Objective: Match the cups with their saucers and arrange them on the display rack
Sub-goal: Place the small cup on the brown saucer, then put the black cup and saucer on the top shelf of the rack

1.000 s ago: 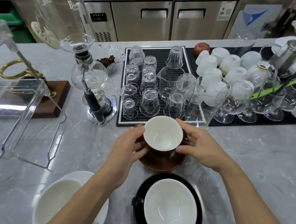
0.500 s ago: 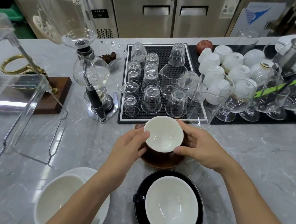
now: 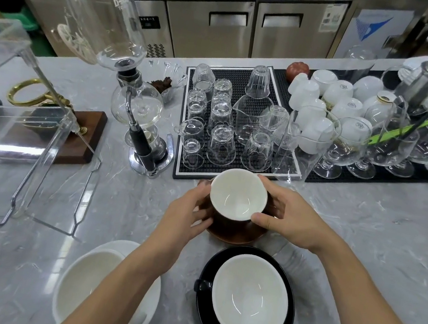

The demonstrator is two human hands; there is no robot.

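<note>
Display rack (image 3: 25, 160) is clear acrylic, sitting well off to the left of the grip, across bare tabletop (image 3: 362, 241). That's the relation that matters: the carry goes leftward, so the left hand (image 3: 185, 213) is on the leading side and the right hand (image 3: 290, 218) trails.

Two pairs look already matched, both nearer the body than the grip: black cup on black saucer (image 3: 246, 301) directly below, white cup on white saucer (image 3: 103, 287) below-left, partly hidden by the left forearm.

In the grip: brown cup (image 3: 238, 193), white inside, standing upright on the brown saucer (image 3: 237, 234). Both hands are wrapped around the cup wall from opposite sides, fingers touching it, neither clenched shut. Can't tell if the left fingers also reach the saucer rim.

Judgement: lifting by the cup alone leaves the saucer behind; get a hand under the saucer edge first.
</note>
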